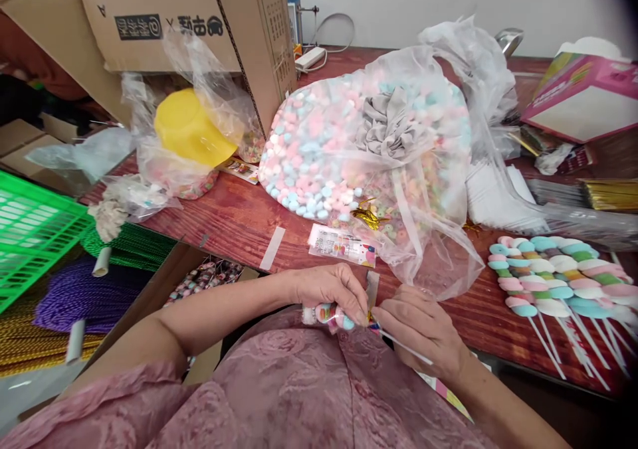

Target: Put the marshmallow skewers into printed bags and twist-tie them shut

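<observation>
My left hand [335, 293] is closed around a marshmallow skewer [326, 314] in clear wrapping, held sideways close to my body. Its white stick [406, 346] points to the right and slants down under my right hand [423, 329]. The right fingers are pinched at the neck of the wrapping, where a small gold twist tie [369, 317] shows between the two hands. Just beyond lies a printed clear wrapper [343, 244] on the table. A little bundle of gold twist ties [369, 216] rests on the large bag of pastel marshmallows [309, 150].
Several finished marshmallow skewers [558, 273] lie at the right. A cardboard box [174, 30] and a yellow bowl-like piece [192, 127] stand back left. A green basket [40, 230] and purple twisted bundles [90, 296] sit left of the table. A pink carton [588, 93] is back right.
</observation>
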Demonstrator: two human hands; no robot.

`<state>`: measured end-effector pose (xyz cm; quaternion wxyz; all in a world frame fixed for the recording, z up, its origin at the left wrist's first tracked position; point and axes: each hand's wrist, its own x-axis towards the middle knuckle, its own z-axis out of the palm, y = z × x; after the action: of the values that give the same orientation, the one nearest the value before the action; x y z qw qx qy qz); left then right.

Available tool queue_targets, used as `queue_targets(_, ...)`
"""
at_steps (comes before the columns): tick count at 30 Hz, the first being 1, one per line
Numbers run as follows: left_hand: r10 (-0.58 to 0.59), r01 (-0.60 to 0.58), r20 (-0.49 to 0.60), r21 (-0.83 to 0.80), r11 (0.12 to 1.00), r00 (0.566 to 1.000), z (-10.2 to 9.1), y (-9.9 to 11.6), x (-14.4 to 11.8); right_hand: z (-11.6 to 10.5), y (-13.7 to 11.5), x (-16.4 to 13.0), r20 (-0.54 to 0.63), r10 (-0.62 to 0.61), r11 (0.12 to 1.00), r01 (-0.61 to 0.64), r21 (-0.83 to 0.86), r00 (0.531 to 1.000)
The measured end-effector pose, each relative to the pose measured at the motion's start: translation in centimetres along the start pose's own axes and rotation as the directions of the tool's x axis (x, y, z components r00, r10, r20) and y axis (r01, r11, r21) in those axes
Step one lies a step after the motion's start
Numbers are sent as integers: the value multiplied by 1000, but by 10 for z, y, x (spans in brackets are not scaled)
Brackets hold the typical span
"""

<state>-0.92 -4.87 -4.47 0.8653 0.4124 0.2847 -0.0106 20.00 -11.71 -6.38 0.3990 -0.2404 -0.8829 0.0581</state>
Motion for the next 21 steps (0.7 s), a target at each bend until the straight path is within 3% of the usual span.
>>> queue_targets(3, -47, 42, 84, 50, 998, 995, -1, 7, -1, -3, -4, 5, 50, -56, 998, 54, 25, 997)
queue_targets(8, -155, 92, 221, 270, 958, 963, -5, 14, 3, -5, -7, 19, 178, -141, 990, 142, 7, 974)
queue_targets(12, -162, 37, 330, 356, 934, 930, -11, 10, 12, -3, -8, 27, 279, -192, 979, 203, -10, 941)
queue_targets(15, -154, -37, 339, 494, 869, 928, -21, 18, 15, 1, -7, 28, 378, -200, 974, 225, -22, 904)
queue_targets(17, -167, -92, 289, 706, 702, 943, -29, 33, 12, 6, -5, 26, 443, -120, 984, 166, -65, 888)
queue_targets(19, -138, -107, 172, 917, 384, 976, -30, 51, 1, 11, 0, 21, 473, -23, 985, 101, -140, 881)
queue_targets(21, 48, -31, 31, 999, 17, 998, -20, 67, -15, 14, 9, 18, 447, 69, 970, 44, -238, 892)
